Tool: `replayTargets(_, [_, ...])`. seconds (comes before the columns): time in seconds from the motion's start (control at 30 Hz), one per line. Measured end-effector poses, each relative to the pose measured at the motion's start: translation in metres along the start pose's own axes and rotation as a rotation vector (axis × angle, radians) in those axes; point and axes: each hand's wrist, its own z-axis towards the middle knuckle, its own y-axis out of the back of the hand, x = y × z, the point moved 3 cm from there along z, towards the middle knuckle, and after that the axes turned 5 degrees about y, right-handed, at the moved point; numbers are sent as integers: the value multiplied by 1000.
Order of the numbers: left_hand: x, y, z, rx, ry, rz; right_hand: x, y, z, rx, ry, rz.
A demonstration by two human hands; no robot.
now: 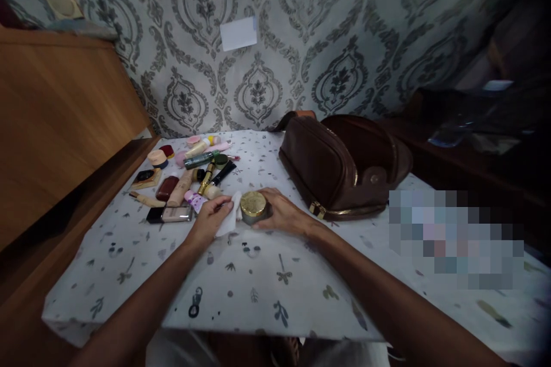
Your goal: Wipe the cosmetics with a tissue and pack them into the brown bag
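Note:
My right hand (pixel 284 212) grips a round jar with a gold lid (pixel 253 205) from its right side, the jar upright at the middle of the table. A white wipe (pixel 230 219) is pinched in my left hand (pixel 210 219), just left of the jar and close against it. Left of my hands lies a spread of cosmetics: a purple-patterned tube (pixel 196 200), a foundation bottle with a black cap (pixel 170 215), a dark red oval case (pixel 167 188) and a green bottle (pixel 200 160).
A brown leather bag (pixel 318 155) stands unzipped at the back right. Beyond the patterned tablecloth (pixel 253 298) is a wallpapered wall with a white switch plate (pixel 239 33). A wooden cabinet (pixel 64 126) borders the left side. A blurred-out patch (pixel 456 241) covers something at the right.

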Motion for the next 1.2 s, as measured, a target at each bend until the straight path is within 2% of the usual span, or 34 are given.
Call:
replayTargets(0.2, [-2, 1, -1, -13, -56, 40, 16, -8, -4, 68, -30, 188])
replayTargets(0.3, [-3, 3, -1, -48, -102, 64, 21, -8, -4, 32, -16, 193])
replayTargets(0.53, [-5, 6, 0, -29, -183, 79, 26, -6, -3, -75, 108, -7])
replayTargets(0.7, [-1, 9, 2, -34, -177, 53, 30, -6, -6, -94, 30, -92])
replayTargets(0.9, [-3, 11, 2, -67, -211, 104, 38, -12, -6, -52, 242, -232])
replayTargets(1.2, [-23, 1, -16, 23, -475, 367, 39, -16, -8, -28, 316, -340])
